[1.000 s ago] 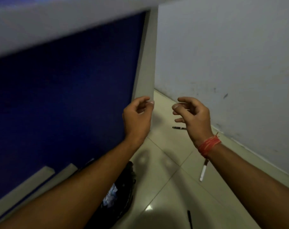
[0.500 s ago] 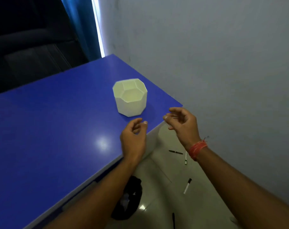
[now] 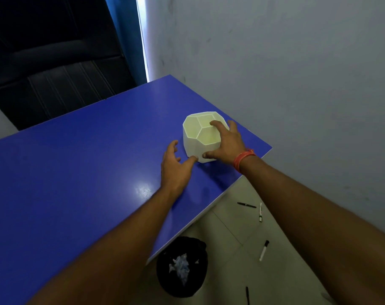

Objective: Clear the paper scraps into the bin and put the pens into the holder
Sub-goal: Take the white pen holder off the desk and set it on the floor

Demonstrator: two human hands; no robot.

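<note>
A white faceted pen holder with three compartments stands near the right end of the blue table. My right hand grips it over the near right rim, thumb on its front wall. My left hand lies open beside the holder's left base, fingertips touching it. On the floor lie several pens: a black pen, a white marker, another white marker and a black pen. A black bin under the table edge holds crumpled paper scraps.
A grey wall runs close along the right of the table and floor. A dark chair stands behind the table's far side. Pale floor tiles show between bin and wall.
The view rose from the floor to the tabletop. Both hands moved forward over the table; my right hand closed around the holder and my left hand came to its base.
</note>
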